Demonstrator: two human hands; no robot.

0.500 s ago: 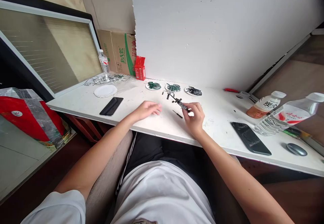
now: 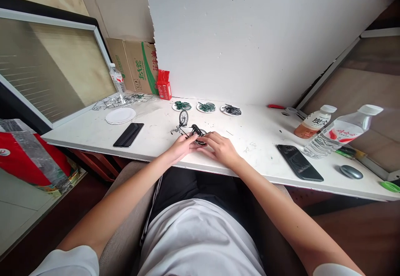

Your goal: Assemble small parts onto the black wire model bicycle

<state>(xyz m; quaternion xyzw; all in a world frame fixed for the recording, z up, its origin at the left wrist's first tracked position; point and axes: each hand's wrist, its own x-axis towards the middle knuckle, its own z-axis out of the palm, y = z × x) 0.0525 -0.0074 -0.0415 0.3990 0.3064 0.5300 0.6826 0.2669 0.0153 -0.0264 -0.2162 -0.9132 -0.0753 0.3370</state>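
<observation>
A small black and green model bicycle (image 2: 188, 127) lies on the white table (image 2: 256, 142) in front of me, one wheel raised toward the back. My left hand (image 2: 182, 145) has its fingers pinched on the model's rear part. My right hand (image 2: 220, 147) rests beside it, fingers curled on the same end of the model. Three small white dishes of green and black parts (image 2: 206, 107) sit behind the model.
A black phone (image 2: 128, 134) and white plates (image 2: 120, 115) lie left. Another phone (image 2: 299, 156), two bottles (image 2: 340, 136), and a mouse (image 2: 351, 171) are right. A white foam board (image 2: 250, 43) stands behind. Red box (image 2: 163, 85) and cardboard carton (image 2: 136, 65) at back left.
Both hands came together at the table's front middle. The model, earlier held up by my right hand alone, now lies on the table under both hands. The camera view shifted slightly.
</observation>
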